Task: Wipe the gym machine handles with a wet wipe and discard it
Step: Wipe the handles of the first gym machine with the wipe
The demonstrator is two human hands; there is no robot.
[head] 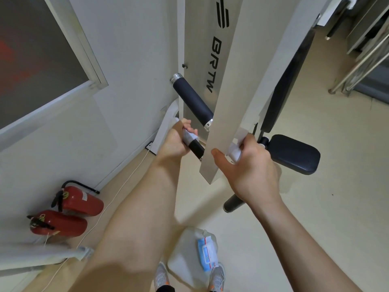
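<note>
We see the left hand [176, 140] curled tight round the near left handle [195, 147] of the gym machine, pressing a white wet wipe [190, 135] wrapped over the black grip. A longer upper handle [192, 100] sticks out just beyond it, bare. On the right of the white upright bar [227, 102], the right hand [250, 167] has its fingers closed over a second wipe [234, 151] against the right handle [233, 202], whose dark end shows below the wrist; the thumb lies straight along the bar. Farther right sits a black seat pad [294, 153]. On the floor near us a blue wipe packet [207, 253] rests on a white container [185, 256]. Two red fire extinguishers [82, 200] lie on the floor at the left wall.
</note>
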